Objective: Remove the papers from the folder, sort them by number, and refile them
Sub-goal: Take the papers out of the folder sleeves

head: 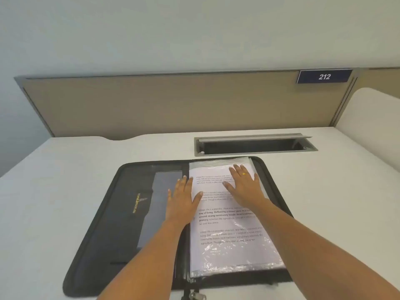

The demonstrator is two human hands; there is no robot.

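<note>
Nearest, below both wrists, a metal zip pull (195, 295) sits at the near edge of the one black folder (101, 245), which lies open flat on the white desk (49, 202); bare desk runs wide to the left of the left hand and to the right of the right hand, so both sides are free.

Both forearms reach forward over the folder; the left hand (180, 199) lies palm down, fingers straight and spread, gripping nothing; it straddles the spine, thumb on the paper's left edge, the other fingers on the grey pocket (157, 202) of the left flap; further left of it runs one line of gold lettering (136, 203).

The right hand (245, 187) lies flat just beside it, not touching it, fingers straight and apart, pressing the upper part of the papers (233, 245), clasping nothing; one gold ring (243, 174) shows on a finger.

The papers fill the right flap under clear crinkled plastic; one printed sheet shows on top with four blocks of text; how many lie under it cannot be told.

Just past the right fingertips comes the folder's far edge; then a narrow strip of desk; then one open grey slot (255, 146); beyond it one beige partition (173, 105) closes the desk, with one blue sign (324, 76) reading 212.
</note>
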